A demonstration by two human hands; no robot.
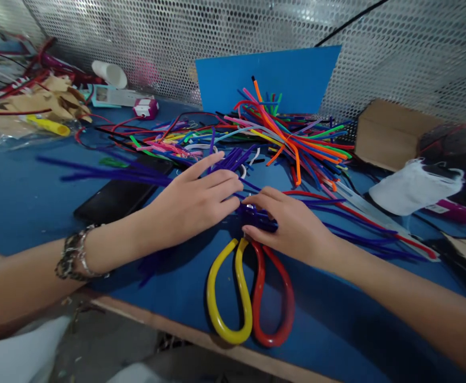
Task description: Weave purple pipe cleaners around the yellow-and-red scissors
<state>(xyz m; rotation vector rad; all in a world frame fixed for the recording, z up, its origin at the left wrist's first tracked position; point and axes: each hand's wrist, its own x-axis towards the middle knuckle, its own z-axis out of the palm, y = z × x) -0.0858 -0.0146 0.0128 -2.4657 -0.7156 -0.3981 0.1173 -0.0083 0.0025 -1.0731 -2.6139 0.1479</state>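
My left hand (197, 199) lies palm down over dark purple pipe cleaners (117, 173), its fingers together and bent. Their ends stick out to the left, blurred, and the grip under the palm is hidden. Close beside it, my right hand (286, 221) curls thumb and fingers around more purple pipe cleaners (259, 219), with strands running out to the right behind it. Below both hands, scissors with a yellow and a red handle (273, 340) rest on the blue table (169, 298). The scissors' blades are mostly covered by my hands.
A heap of many-coloured pipe cleaners (289, 138) lies behind my hands, before a blue board (265, 80). A black phone (113, 199) is under the left strands. To the right are a cardboard box (392, 133) and a white cloth-like item (414, 189). Clutter and a white cup (109, 73) stand back left.
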